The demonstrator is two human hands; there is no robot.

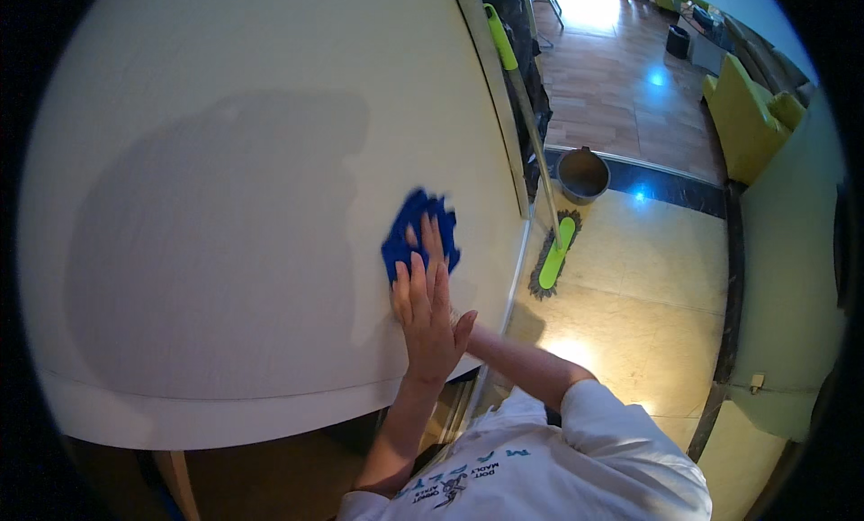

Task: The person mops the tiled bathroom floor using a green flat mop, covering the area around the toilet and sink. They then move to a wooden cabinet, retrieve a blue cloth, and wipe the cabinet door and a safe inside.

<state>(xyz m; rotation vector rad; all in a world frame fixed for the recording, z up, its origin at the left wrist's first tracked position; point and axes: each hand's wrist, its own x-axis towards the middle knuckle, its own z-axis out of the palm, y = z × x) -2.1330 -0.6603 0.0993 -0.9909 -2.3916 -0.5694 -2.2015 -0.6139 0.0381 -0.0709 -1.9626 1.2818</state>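
A crumpled dark blue cloth point(403, 241) lies against a large white panel point(270, 251). My right hand point(432, 241) presses on this cloth with its fingers stretched out, slightly blurred. Nearer the camera, my left hand point(426, 325) overlaps the right hand and wrist, hiding part of them. Its fingers are extended, the thumb is spread to the right, and it holds nothing. Whether it touches the right hand cannot be told. A broad shadow falls on the panel to the left of both hands.
Right of the panel, a mop with a green head point(557, 253) and grey fringe stands on the tiled floor point(628, 264), its pole leaning by black plastic sheeting point(540, 102). Behind it is a bucket point(584, 177). Farther off stands a yellow-green armchair point(746, 119) by the pale green wall point(786, 264).
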